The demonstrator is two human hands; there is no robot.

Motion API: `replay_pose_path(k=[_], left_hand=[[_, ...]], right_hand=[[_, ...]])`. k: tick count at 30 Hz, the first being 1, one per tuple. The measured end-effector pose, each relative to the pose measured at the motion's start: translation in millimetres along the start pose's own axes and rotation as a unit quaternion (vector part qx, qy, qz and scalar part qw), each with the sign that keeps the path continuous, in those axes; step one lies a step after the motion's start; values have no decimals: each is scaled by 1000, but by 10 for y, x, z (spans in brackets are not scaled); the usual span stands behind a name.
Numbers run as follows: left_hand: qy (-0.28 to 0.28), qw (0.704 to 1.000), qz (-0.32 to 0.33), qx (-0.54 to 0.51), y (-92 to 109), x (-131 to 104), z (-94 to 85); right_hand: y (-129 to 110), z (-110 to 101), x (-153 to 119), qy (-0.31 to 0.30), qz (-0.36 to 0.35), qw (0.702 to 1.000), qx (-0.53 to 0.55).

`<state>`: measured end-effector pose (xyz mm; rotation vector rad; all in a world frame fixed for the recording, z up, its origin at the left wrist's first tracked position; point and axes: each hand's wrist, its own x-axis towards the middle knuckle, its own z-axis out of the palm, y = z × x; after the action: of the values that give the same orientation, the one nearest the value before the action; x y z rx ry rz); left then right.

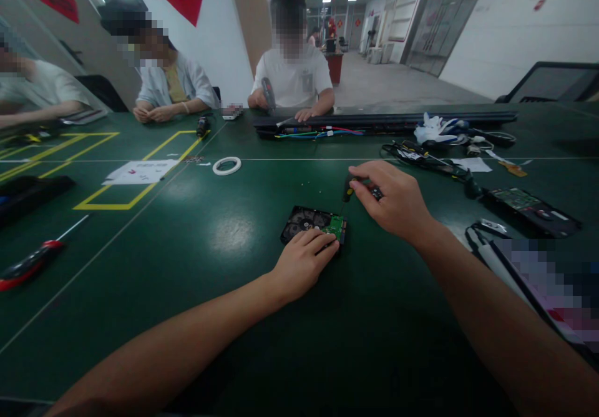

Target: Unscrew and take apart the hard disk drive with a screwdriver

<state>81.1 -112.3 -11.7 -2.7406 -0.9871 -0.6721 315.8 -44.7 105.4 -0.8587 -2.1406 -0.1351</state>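
A hard drive [303, 218] lies on the green table, its green circuit board [336, 222] facing up at the right end. Across its near edge rests my left hand [302, 261], fingers spread over the top and the thumb hidden. My right hand [393, 198] is closed around the dark handle of a small screwdriver [349, 187]. The screwdriver stands nearly upright, its thin shaft reaching down to the board's far right part. Whether the tip sits in a screw is too small to tell. A few tiny bits lie on the table just beyond the drive.
A roll of white tape [227, 166] lies beyond the drive. At left are a red-black screwdriver [35, 262] and a paper sheet [140, 171]. Another drive [533, 210], cables [421, 156] and white gloves [437, 128] lie at right. A person [292, 73] opposite holds a power tool.
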Motion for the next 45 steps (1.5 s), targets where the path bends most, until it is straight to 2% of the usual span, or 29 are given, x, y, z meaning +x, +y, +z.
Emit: replay_pose_path(k=[9, 15, 24, 30, 37, 45], left_hand=[[2, 1000, -3, 1, 10, 9, -6], [1, 1000, -5, 1, 2, -6, 7], [1, 1000, -2, -3, -3, -2, 20], [0, 1000, -2, -6, -11, -11, 33], [4, 1000, -2, 1, -16, -11, 42], [5, 1000, -6, 0, 5, 0, -5]], right_hand=[[10, 16, 7, 2, 7, 1000, 1], [51, 35, -30, 0, 44, 999, 13], [63, 65, -40, 0, 41, 999, -9], [47, 53, -36, -19, 66, 998, 17], [2, 13, -25, -23, 59, 997, 34], [13, -8, -20, -30, 48, 998, 1]])
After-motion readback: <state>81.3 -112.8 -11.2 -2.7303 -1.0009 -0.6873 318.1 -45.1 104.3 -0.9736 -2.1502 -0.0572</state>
